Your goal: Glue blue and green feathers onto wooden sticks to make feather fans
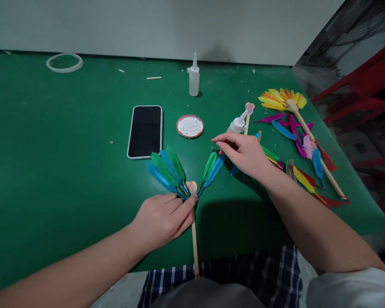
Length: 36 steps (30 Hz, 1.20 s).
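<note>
My left hand [167,216] is closed on a feather fan. Its pale wooden stick [195,244] runs down to the table's front edge, and blue and green feathers [167,169] spread from its head [191,186], which my thumb partly covers. A green feather [209,166] and a blue one lean to the right. Just above their tips is my right hand [240,154], its fingers bent and a little apart, with nothing visible between them. Right behind that hand stands a white glue bottle [238,124], its lower part hidden.
On the green table [83,171] are a phone [145,131], a small dish of white paste [190,126], another glue bottle [194,81] and a clear ring [64,63]. At right lie a yellow-orange feather fan [303,122], loose feathers [303,177] and another stick [247,117].
</note>
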Available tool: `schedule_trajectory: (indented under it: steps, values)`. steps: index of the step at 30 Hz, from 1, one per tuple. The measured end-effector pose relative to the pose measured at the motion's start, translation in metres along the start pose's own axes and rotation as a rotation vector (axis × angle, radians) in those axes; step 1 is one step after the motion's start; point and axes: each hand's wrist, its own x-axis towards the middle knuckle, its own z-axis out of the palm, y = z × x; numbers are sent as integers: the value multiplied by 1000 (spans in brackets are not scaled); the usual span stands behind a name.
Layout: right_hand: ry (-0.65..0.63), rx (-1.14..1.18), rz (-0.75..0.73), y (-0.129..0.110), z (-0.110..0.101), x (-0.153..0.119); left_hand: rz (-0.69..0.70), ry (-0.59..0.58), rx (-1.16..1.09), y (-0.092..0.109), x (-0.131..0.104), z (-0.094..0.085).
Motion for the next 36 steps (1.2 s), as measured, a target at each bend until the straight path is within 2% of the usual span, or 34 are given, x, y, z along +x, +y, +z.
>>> schedule_trajectory:
  steps: [5, 21, 36]
  values:
    - [-2, 2, -2, 0, 0, -1, -62, 53, -103, -1, -3, -2]
    - [-46, -66, -29, -4, 1, -1, -35, -115, -66, 0, 0, 2]
    - [-71, -72, -40, -3, 3, -2, -46, -113, -54, 1, 1, 2]
